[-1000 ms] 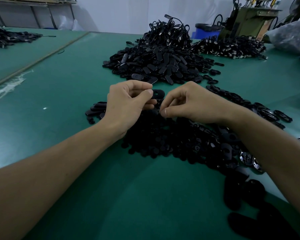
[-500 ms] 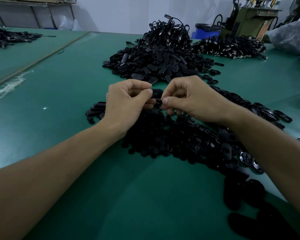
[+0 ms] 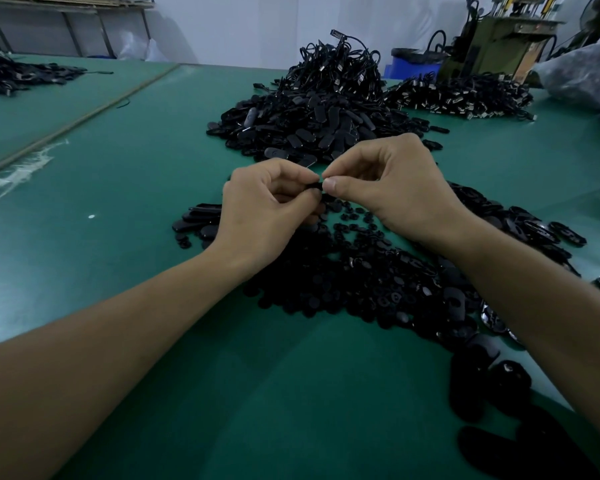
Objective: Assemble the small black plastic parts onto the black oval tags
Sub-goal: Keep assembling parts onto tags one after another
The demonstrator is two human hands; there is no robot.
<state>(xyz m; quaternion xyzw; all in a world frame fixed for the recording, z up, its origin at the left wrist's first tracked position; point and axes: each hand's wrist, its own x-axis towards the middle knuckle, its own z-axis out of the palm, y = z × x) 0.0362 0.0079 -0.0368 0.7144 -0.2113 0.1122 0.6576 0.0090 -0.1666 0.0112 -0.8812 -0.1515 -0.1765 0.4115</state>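
My left hand (image 3: 264,206) and my right hand (image 3: 392,188) meet fingertip to fingertip above the green table. Between them is a black oval tag (image 3: 315,186), mostly hidden; only a dark sliver shows. The left fingers curl round it, and the right thumb and forefinger pinch its near end. I cannot see a separate small part in the pinch. Under the hands lies a spread of small black plastic parts (image 3: 354,278). A few oval tags (image 3: 198,220) lie left of my left hand.
A big heap of black oval tags (image 3: 309,126) with corded pieces on top stands behind the hands. More tags trail along the right (image 3: 534,226) and near the front right (image 3: 492,386). Another dark pile (image 3: 465,95), a blue bin (image 3: 413,65) and a machine (image 3: 506,39) stand far right.
My right hand rose from the pile of small parts and moved left to meet the left hand. Both hands now sit slightly farther from me, pinched together on the tag.
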